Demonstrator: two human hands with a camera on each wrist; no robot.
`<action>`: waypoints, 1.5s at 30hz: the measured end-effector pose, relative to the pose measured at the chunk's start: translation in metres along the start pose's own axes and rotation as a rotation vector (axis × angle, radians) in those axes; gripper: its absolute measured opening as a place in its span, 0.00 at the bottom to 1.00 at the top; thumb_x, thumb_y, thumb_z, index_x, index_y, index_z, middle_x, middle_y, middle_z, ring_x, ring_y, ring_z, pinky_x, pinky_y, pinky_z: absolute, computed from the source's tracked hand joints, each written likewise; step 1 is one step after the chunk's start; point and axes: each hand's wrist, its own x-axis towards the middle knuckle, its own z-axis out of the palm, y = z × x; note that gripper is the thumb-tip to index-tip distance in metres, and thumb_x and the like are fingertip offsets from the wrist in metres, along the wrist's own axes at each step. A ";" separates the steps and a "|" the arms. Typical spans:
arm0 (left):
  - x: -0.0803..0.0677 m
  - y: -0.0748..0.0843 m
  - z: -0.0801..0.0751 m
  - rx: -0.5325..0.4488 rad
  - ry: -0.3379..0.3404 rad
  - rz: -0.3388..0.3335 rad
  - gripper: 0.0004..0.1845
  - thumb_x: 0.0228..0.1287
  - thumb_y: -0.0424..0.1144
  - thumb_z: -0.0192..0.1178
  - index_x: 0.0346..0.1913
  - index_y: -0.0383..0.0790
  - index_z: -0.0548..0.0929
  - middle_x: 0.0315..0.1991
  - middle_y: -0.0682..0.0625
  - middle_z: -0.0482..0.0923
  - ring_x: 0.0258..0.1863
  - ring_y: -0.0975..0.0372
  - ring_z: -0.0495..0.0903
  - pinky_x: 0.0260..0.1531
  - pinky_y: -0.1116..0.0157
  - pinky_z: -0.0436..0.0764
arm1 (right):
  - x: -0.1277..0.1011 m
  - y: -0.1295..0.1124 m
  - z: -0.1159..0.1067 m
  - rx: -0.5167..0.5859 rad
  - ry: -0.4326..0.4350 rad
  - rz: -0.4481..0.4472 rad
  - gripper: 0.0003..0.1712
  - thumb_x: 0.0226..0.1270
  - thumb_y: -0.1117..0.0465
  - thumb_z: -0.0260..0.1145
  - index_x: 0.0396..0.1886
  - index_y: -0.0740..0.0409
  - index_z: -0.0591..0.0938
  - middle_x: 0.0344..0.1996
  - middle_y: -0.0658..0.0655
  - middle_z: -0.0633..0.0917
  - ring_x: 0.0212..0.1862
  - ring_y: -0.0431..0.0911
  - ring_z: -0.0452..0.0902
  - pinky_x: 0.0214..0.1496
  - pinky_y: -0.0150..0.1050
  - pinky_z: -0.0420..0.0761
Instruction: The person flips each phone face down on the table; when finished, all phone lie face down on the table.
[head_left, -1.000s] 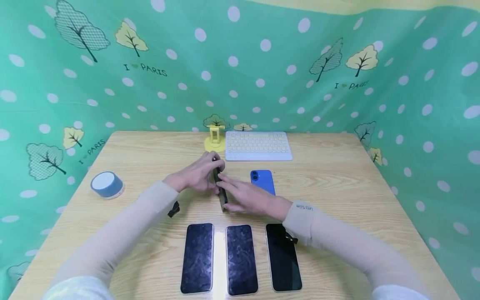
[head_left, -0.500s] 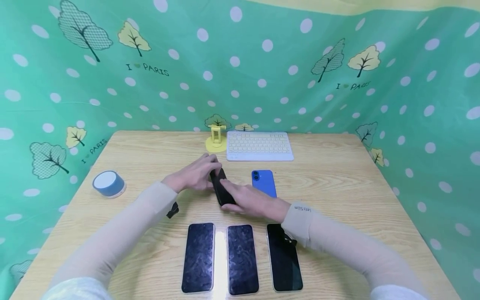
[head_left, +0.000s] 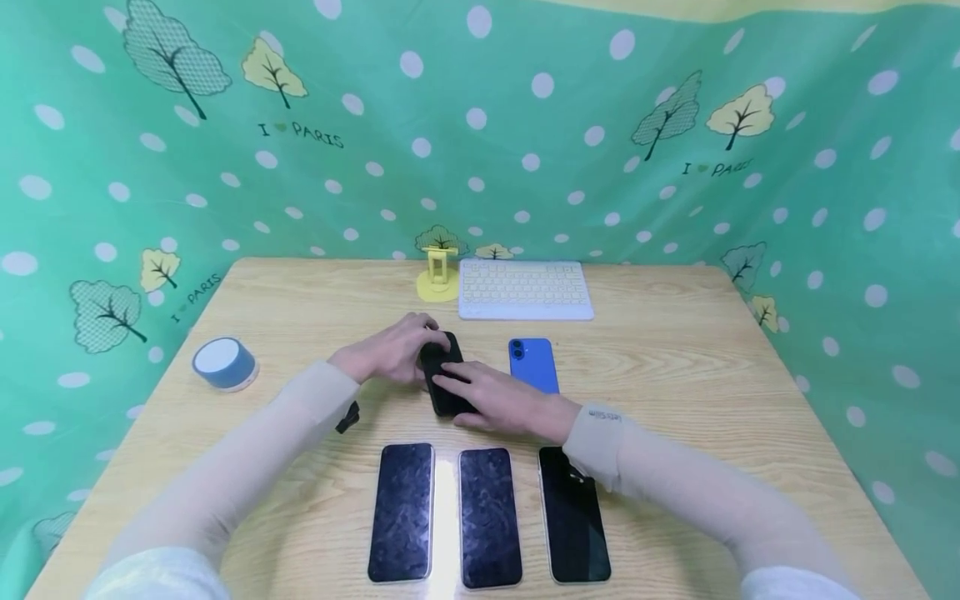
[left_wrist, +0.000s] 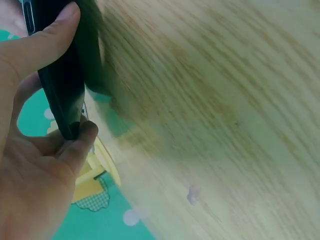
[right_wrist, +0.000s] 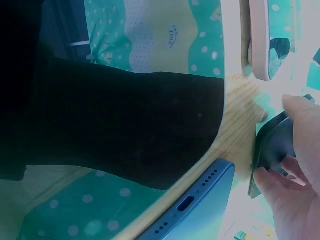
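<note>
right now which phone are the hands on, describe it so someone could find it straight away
Start at the white keyboard at the table's far edge and come toward the person. Just in front of it, left of the blue phone lying alone, both hands meet on a black phone. Unlike the three screen-up phones in the near row, it is gripped by the left hand and right hand.

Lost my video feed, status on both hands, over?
Left hand and right hand both grip black phone, low over table. Blue phone lies beside it.
</note>
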 end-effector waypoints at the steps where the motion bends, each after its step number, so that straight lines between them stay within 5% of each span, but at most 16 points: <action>1: 0.001 0.000 0.000 0.002 -0.006 0.004 0.31 0.44 0.44 0.83 0.55 0.45 0.85 0.62 0.33 0.77 0.61 0.41 0.76 0.63 0.43 0.79 | 0.000 0.000 -0.001 -0.007 -0.006 -0.004 0.39 0.78 0.45 0.61 0.82 0.53 0.63 0.81 0.63 0.64 0.79 0.58 0.65 0.77 0.50 0.74; 20: 0.000 -0.001 0.005 -0.047 -0.112 -0.007 0.43 0.40 0.36 0.82 0.66 0.46 0.80 0.72 0.37 0.69 0.66 0.43 0.69 0.67 0.42 0.76 | 0.006 -0.005 0.006 -0.183 -0.012 -0.012 0.36 0.75 0.39 0.63 0.77 0.46 0.71 0.76 0.61 0.73 0.74 0.59 0.71 0.73 0.50 0.77; 27: -0.001 -0.002 0.002 -0.088 -0.178 -0.006 0.47 0.43 0.48 0.84 0.70 0.45 0.77 0.78 0.36 0.62 0.72 0.41 0.66 0.71 0.39 0.70 | 0.006 -0.007 0.005 -0.191 -0.036 0.021 0.36 0.75 0.39 0.62 0.77 0.46 0.72 0.75 0.60 0.73 0.75 0.59 0.69 0.75 0.50 0.76; 32: -0.001 -0.002 0.006 -0.077 -0.175 0.002 0.49 0.44 0.55 0.83 0.71 0.45 0.75 0.79 0.34 0.60 0.74 0.38 0.63 0.71 0.38 0.70 | 0.006 -0.008 0.006 -0.197 -0.046 0.029 0.35 0.76 0.39 0.61 0.77 0.46 0.72 0.75 0.60 0.73 0.75 0.58 0.69 0.75 0.50 0.76; 45: 0.000 -0.001 0.008 -0.050 -0.143 -0.006 0.49 0.47 0.49 0.83 0.74 0.44 0.74 0.82 0.35 0.55 0.77 0.39 0.60 0.74 0.38 0.68 | 0.005 -0.001 0.003 -0.102 -0.082 0.052 0.35 0.80 0.41 0.56 0.80 0.47 0.68 0.80 0.61 0.66 0.80 0.61 0.62 0.80 0.54 0.68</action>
